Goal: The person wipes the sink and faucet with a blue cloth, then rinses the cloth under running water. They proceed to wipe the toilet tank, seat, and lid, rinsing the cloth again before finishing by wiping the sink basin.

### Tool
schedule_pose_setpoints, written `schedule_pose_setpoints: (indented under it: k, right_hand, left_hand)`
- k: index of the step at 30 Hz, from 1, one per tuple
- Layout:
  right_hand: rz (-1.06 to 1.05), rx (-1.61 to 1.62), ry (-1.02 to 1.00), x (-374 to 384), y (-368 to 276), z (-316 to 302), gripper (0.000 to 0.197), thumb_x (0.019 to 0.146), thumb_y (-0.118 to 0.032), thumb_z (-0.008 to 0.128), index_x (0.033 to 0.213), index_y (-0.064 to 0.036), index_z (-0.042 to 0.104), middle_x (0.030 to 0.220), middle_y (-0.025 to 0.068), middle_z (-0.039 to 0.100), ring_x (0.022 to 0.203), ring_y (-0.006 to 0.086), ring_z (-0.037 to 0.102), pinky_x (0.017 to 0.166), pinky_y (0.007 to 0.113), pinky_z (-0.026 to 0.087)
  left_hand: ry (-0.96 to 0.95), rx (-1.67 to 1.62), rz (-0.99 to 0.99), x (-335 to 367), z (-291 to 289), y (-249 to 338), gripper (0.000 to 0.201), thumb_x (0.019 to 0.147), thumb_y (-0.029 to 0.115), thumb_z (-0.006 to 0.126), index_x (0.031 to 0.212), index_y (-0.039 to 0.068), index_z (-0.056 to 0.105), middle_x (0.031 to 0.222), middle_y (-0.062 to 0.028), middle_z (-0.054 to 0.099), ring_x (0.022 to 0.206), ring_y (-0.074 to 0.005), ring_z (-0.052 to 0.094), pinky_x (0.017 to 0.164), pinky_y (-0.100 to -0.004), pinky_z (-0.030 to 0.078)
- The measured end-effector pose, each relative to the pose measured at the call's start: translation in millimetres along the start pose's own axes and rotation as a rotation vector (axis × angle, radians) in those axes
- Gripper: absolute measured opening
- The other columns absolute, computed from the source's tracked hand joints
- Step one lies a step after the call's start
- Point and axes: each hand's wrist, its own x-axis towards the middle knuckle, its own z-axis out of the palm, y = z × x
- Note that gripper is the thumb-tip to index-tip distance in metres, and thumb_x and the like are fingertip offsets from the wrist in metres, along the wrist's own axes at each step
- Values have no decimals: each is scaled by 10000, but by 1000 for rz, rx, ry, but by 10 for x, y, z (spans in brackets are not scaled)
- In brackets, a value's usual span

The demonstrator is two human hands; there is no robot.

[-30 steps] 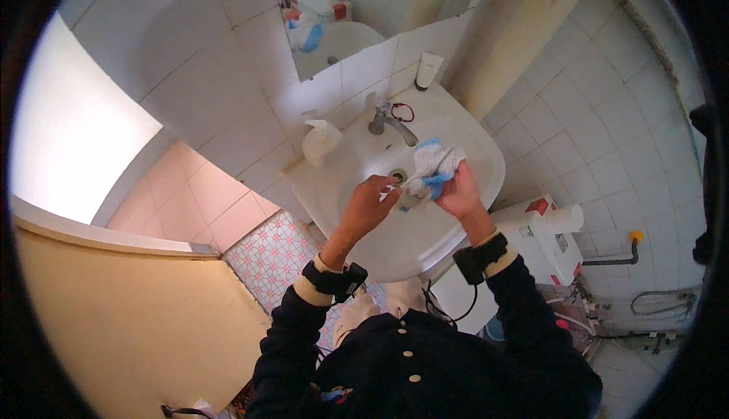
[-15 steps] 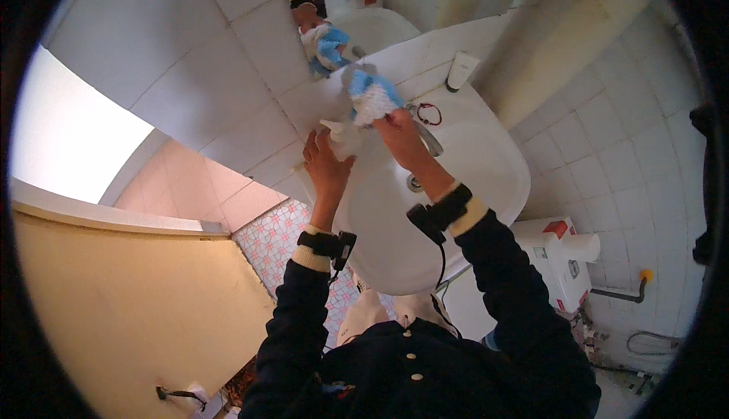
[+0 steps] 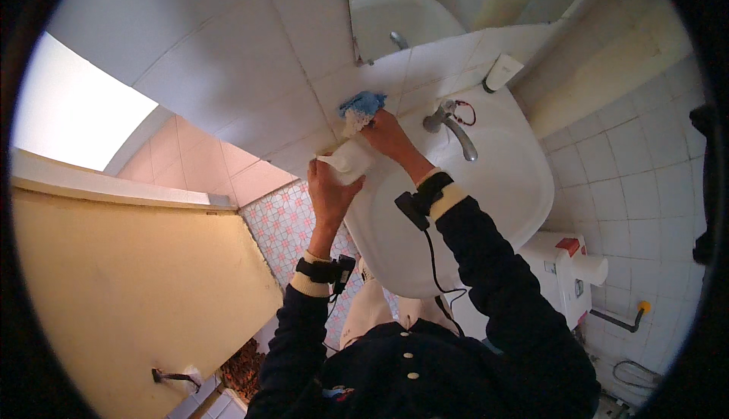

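Note:
My left hand point(image 3: 331, 193) is closed round a white pump bottle point(image 3: 351, 162) at the left back corner of the white washbasin point(image 3: 524, 206). The bottle is pale against the basin, so its outline is faint. In my right hand point(image 3: 389, 140) is a bunched blue and white cloth point(image 3: 363, 106), pinched by the fingers just behind the bottle, near the tiled wall. Whether cloth and bottle touch, I cannot tell. To the right of my right hand stands the metal tap point(image 3: 459, 135), with a red bracelet point(image 3: 465, 113) lying beside it.
A white tube with a dark cap point(image 3: 503, 74) stands at the basin's back right corner. Above hangs a mirror point(image 3: 486, 5). A yellowish door point(image 3: 137, 275) lies to the left. Right of the basin are a white toilet tank point(image 3: 558, 275) and a pipe point(image 3: 616, 320).
My right hand has drawn the cloth left, toward the wall behind the bottle. The fingers of my left hand have closed on the bottle. The view has shifted, bringing the tap into sight.

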Motion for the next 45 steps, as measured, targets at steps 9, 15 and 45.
schedule_pose_setpoints:
  k: [9, 15, 45]
  right_hand:
    - [466, -421, 293, -114, 938, 71, 226, 794, -126, 518, 987, -30, 586, 926, 126, 624, 853, 311, 567, 780, 394, 446]
    - [-250, -826, -125, -443, 843, 500, 243, 732, -180, 582, 948, -78, 629, 1100, 113, 559, 1085, 310, 461, 963, 421, 328]
    - [838, 1384, 412, -1531, 1298, -1216, 377, 915, -388, 414, 1180, -128, 481, 1068, 70, 575, 958, 225, 545, 785, 429, 427]
  left_hand:
    - [103, -156, -4, 22, -506, -12, 644, 563, 154, 816, 1081, -16, 472, 1051, -165, 508, 958, -299, 542, 740, -355, 505]
    - [123, -84, 38, 198, -490, 126, 644, 564, 163, 810, 1081, -13, 470, 1043, -162, 502, 955, -308, 540, 782, -366, 495]
    - [-26, -19, 4, 277, 616, 214, 739, 644, 141, 764, 1236, -13, 350, 1169, -195, 423, 1111, -339, 392, 915, -414, 362]
